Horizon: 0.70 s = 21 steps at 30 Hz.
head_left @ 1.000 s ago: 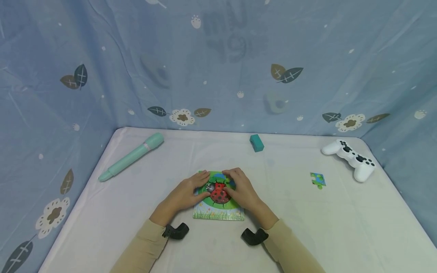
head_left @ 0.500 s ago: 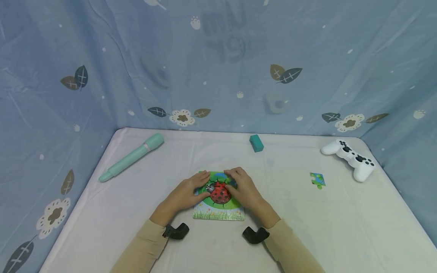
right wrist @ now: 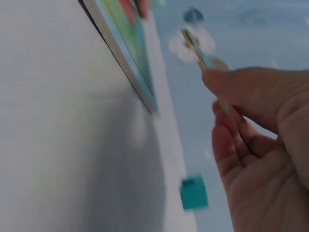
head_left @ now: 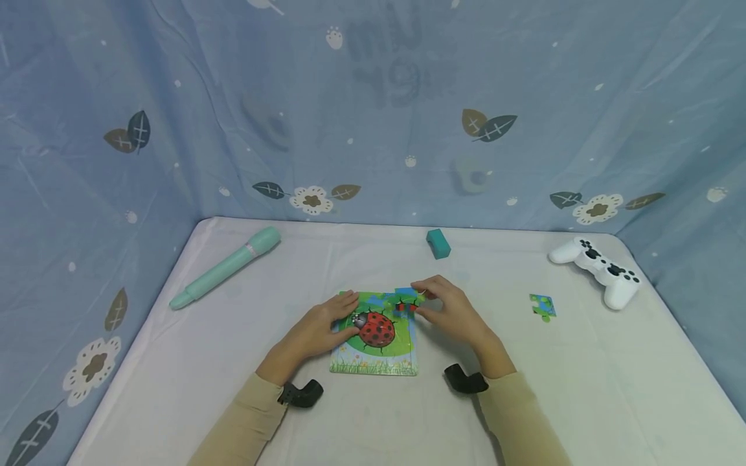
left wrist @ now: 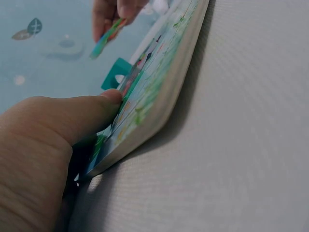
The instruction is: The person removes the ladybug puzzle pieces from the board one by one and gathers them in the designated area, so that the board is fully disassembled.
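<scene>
A ladybug jigsaw puzzle (head_left: pixel 375 362) lies on the white table. My left hand (head_left: pixel 317 330) rests on its left side, with the thumb on the picture beside the ladybug's head; the left wrist view shows that thumb (left wrist: pixel 96 108) on top, the other fingers hidden. My right hand (head_left: pixel 451 314) pinches a puzzle piece (head_left: pixel 406 301) between thumb and fingers over the board's upper right. In the right wrist view the piece (right wrist: pixel 195 46) appears edge-on, raised off the board. A second loose puzzle piece (head_left: pixel 543 307), blue and green, lies to the right.
A teal block (head_left: pixel 438 244) sits near the table's back edge. A mint-green microphone-shaped stick (head_left: pixel 224 268) lies at the back left, and a white game controller (head_left: pixel 596 272) at the back right. Patterned blue cloth (head_left: pixel 373 116) hangs around the table.
My right hand has moved right and lifted a puzzle piece from the upper right of the puzzle. The left hand has stayed in place on the board.
</scene>
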Tool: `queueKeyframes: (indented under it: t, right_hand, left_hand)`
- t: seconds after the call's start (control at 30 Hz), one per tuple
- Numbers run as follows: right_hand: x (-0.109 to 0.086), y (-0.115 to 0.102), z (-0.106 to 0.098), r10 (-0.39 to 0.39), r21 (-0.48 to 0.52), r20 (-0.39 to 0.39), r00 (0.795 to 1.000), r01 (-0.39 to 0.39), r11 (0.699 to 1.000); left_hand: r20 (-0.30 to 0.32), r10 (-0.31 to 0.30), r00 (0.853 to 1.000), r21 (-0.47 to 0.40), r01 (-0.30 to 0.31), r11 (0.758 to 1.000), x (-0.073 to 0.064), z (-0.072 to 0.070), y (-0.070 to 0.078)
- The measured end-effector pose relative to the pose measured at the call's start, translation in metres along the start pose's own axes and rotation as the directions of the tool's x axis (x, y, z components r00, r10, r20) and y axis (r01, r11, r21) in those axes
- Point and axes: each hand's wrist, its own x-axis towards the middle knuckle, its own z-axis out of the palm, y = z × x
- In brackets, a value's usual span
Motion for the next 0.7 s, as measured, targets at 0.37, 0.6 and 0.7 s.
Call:
queueKeyframes:
  t: [0.37, 0.6, 0.7]
  right_hand:
    - [-0.028, 0.042, -0.065, 0.165, -0.008, -0.003, 0.986, -0.165, 0.986]
    - [-0.050, 0.058, -0.094, 0.302, 0.005, 0.006, 0.953, -0.302, 0.953]
    - [-0.057, 0.066, -0.100, 0.334, -0.010, 0.007, 0.942, -0.334, 0.942]
  left_hand:
    - [-0.003, -0.013, 1.000, -0.002, 0.013, 1.000, -0.002, -0.001, -0.001]
    - [0.001, -0.018, 1.000, -0.003, 0.018, 1.000, -0.001, 0.000, -0.001]
    - [0.003, -0.015, 1.000, -0.003, 0.015, 1.000, 0.000, 0.000, 0.000]
